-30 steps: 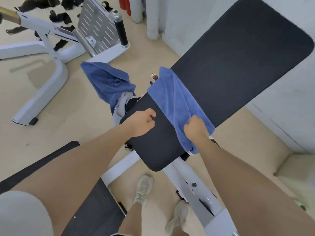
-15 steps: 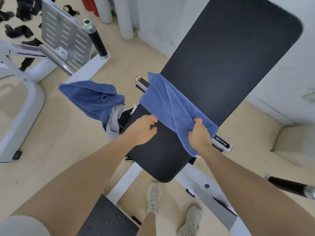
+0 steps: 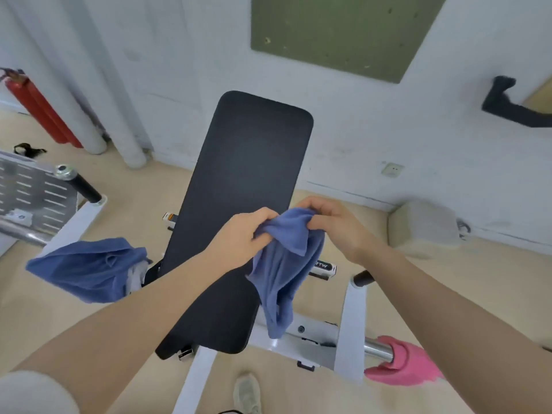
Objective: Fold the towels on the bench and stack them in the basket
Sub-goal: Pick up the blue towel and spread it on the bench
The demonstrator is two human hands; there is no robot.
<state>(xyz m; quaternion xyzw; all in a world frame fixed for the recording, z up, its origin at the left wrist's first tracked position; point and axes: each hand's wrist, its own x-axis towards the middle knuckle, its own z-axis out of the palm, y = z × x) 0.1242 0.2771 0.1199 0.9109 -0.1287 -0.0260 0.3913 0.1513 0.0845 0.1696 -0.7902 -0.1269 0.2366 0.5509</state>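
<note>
A blue towel point(image 3: 283, 273) hangs bunched in the air over the right edge of the black padded bench point(image 3: 239, 210). My left hand point(image 3: 242, 237) and my right hand point(image 3: 337, 222) both pinch its top edge, close together. A second blue towel point(image 3: 86, 268) is draped over the bench's left side, with something white under it. A pink towel point(image 3: 409, 363) hangs on a chrome bar at the lower right. No basket is in view.
The bench's white frame point(image 3: 349, 327) spreads across the tan floor below me, near my shoe point(image 3: 246, 392). A metal footplate machine point(image 3: 33, 198) stands at left, red extinguishers point(image 3: 38, 112) and pipes behind it. A grey block point(image 3: 424, 228) lies by the wall.
The blue towel was lying across the bench with my right hand on its near end; both hands have now lifted it off. My view has tilted up toward the wall.
</note>
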